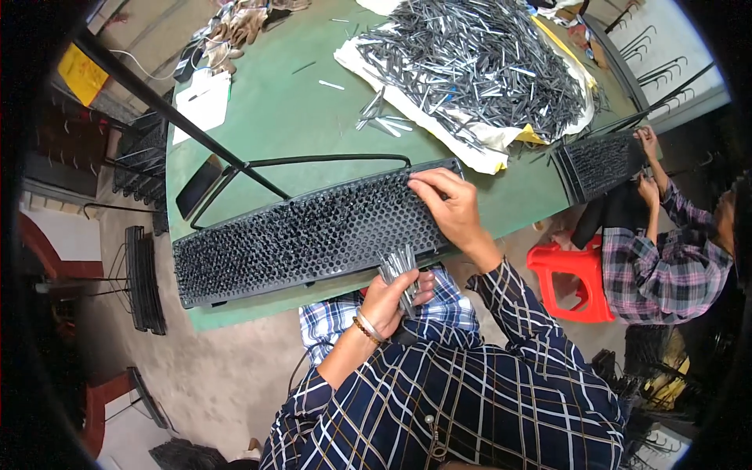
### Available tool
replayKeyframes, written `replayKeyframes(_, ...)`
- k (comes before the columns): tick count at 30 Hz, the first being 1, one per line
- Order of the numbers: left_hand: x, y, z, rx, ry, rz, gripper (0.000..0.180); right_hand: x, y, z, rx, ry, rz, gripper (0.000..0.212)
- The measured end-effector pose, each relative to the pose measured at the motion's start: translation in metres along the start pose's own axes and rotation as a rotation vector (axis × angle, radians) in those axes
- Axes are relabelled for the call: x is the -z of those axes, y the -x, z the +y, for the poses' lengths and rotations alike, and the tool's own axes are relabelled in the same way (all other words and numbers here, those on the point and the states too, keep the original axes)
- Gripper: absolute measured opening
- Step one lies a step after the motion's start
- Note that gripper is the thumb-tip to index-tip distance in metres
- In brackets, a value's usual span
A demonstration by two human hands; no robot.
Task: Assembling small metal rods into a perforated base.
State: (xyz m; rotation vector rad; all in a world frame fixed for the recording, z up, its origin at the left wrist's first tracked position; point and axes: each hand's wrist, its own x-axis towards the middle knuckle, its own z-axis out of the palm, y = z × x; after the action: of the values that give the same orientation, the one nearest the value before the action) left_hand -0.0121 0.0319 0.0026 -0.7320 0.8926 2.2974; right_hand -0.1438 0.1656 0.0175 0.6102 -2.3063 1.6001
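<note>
A long black perforated panel (pixel 368 233) lies slantwise across the near side of the table. Rows of its small round holes hold short dark pieces on the left and middle; toward the right more holes show bare. Below the panel's near edge, my left hand (pixel 381 304) is closed round a bundle of thin grey metal strips (pixel 397 265), their ends fanned upward. My right hand (pixel 452 205) reaches over the panel's right part, thumb and forefinger pinched at its far edge. Whatever sits between those fingertips is too small to make out.
A big heap of loose strips (pixel 486 66) lies on a white sack at the back of the green table (pixel 266 102). A black metal frame (pixel 329 159) rises behind the panel. At right, a co-worker (pixel 666 258) handles another panel (pixel 603 164) near a red stool (pixel 572 282).
</note>
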Motion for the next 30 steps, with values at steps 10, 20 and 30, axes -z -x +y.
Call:
replayKeyframes(10, 0.000, 0.000, -0.001, -0.014, -0.041, 0.018, 0.017, -0.006, 0.008, 0.013, 0.194, 0.243, -0.029, 0.012)
replayKeyframes(20, 0.000, -0.001, -0.001, -0.064, -0.007, 0.041, 0.015, -0.006, 0.008, 0.004, 0.297, 0.441, -0.096, 0.018)
replayKeyframes(30, 0.001, 0.001, -0.004, -0.052, -0.038, 0.027, 0.015, -0.008, 0.016, -0.005, 0.116, 0.431, -0.120, 0.018)
